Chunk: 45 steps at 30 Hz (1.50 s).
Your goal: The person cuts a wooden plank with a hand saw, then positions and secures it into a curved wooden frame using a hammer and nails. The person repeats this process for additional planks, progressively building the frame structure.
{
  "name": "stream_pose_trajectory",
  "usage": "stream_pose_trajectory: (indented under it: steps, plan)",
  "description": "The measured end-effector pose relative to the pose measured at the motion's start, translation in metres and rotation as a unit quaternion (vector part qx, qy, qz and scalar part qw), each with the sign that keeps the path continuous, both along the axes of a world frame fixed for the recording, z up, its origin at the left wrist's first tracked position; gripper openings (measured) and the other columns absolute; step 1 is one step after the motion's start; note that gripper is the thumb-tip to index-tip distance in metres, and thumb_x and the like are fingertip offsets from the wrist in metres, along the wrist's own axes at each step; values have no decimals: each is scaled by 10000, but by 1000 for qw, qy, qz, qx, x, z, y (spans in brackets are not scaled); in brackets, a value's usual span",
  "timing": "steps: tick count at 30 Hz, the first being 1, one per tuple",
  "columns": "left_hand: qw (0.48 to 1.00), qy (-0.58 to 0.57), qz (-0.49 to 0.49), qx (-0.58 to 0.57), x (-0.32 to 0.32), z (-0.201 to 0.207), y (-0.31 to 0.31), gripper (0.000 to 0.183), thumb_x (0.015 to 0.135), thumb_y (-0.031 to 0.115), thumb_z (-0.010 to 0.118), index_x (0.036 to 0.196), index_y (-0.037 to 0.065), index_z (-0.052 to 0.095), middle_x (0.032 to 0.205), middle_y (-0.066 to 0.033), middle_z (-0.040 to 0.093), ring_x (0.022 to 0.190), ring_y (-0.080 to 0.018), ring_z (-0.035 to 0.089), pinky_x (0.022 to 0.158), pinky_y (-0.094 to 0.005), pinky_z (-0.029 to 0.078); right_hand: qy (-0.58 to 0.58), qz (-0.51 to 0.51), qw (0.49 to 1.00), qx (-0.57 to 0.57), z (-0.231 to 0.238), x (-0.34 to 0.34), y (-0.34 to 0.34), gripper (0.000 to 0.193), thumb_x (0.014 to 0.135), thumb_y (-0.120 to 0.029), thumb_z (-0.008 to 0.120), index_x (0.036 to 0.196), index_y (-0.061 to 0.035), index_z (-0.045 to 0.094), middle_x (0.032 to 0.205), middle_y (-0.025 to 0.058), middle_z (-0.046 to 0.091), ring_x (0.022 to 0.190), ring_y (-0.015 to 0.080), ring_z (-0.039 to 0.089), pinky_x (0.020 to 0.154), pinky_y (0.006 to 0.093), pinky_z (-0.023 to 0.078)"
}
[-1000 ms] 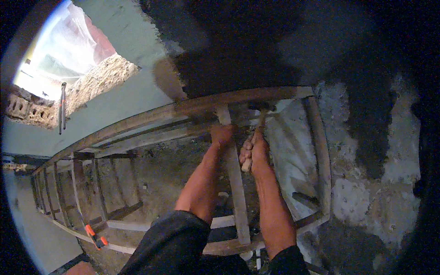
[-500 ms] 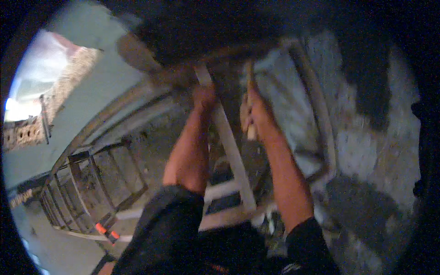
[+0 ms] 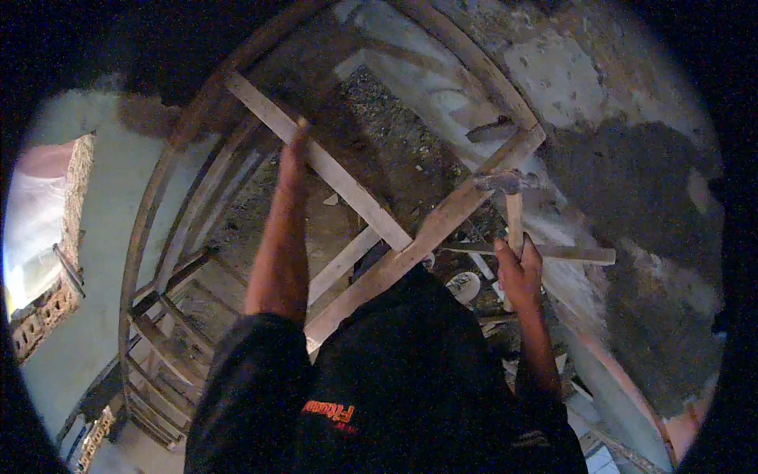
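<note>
A pale wooden board [image 3: 347, 189] slants across a wooden frame, its far end on the long curved rail and its near end at the rail [image 3: 430, 229] in front of me. My left hand [image 3: 293, 158] is on the board toward its far end, blurred, with a finger or thumb over the top edge; the other fingers are hidden. My right hand [image 3: 519, 272] is closed round the wooden handle of a hammer [image 3: 514, 217]. The hammer stands nearly upright, its dark head [image 3: 505, 182] beside the near rail at the right.
Another slat [image 3: 343, 265] meets the near rail at the left. More wooden framing [image 3: 170, 332] stretches away at the lower left. Rubble [image 3: 387, 118] lies beneath the frame. A bare strip of wood [image 3: 580, 254] sticks out behind my right hand, near a patchy plaster wall [image 3: 632, 182].
The view has turned, so the board now slants more. My right hand has shifted right with the hammer, away from the board. My left hand is still at the board.
</note>
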<state>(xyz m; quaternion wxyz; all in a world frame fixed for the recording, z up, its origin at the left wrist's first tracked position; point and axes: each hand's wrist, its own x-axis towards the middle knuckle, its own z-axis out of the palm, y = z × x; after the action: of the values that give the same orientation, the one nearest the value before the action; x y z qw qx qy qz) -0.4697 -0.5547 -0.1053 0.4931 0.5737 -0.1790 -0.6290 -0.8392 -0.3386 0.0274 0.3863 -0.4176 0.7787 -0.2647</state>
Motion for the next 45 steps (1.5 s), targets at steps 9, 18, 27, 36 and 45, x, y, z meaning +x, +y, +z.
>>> stream_pose_trajectory:
  steps: [9, 18, 27, 36, 45]
  plan:
    - [987, 151, 8, 58, -81, 15, 85, 326, 894, 393, 658, 1096, 151, 576, 800, -63, 575, 672, -247, 596, 595, -425, 520, -268, -69, 938, 210, -6, 18, 31, 389, 1002, -466, 565, 1179, -134, 468, 674, -4, 473, 394, 99, 397, 338, 291, 348]
    - [993, 80, 67, 61, -81, 3, 80, 251, 843, 320, 711, 932, 103, 621, 697, -52, 526, 575, -236, 554, 525, -396, 470, -267, 3, 921, 284, -8, 60, -20, 410, 991, -531, 537, 1087, -139, 469, 662, -18, 434, 417, 109, 414, 332, 323, 386]
    - [993, 82, 62, 61, -81, -5, 80, 305, 842, 306, 694, 1029, 73, 638, 679, -66, 535, 557, -246, 578, 491, -434, 491, -234, 42, 932, 274, -10, 56, -16, 403, 990, -540, 533, 1063, -148, 474, 645, -37, 418, 432, 93, 414, 347, 305, 376]
    - [994, 67, 68, 56, -78, -11, 79, 271, 868, 326, 658, 1006, 94, 634, 707, -74, 541, 565, -259, 573, 518, -443, 509, -227, -8, 944, 241, -3, 60, -12, 430, 989, -558, 523, 1060, -137, 470, 643, -41, 416, 424, 94, 398, 353, 328, 356]
    - [994, 84, 45, 43, -76, -14, 79, 247, 896, 323, 626, 1013, 108, 651, 694, -67, 551, 555, -253, 576, 519, -412, 522, -265, -9, 939, 219, -8, 61, -4, 406, 998, -539, 522, 1045, -142, 454, 638, -33, 426, 400, 91, 410, 319, 306, 365]
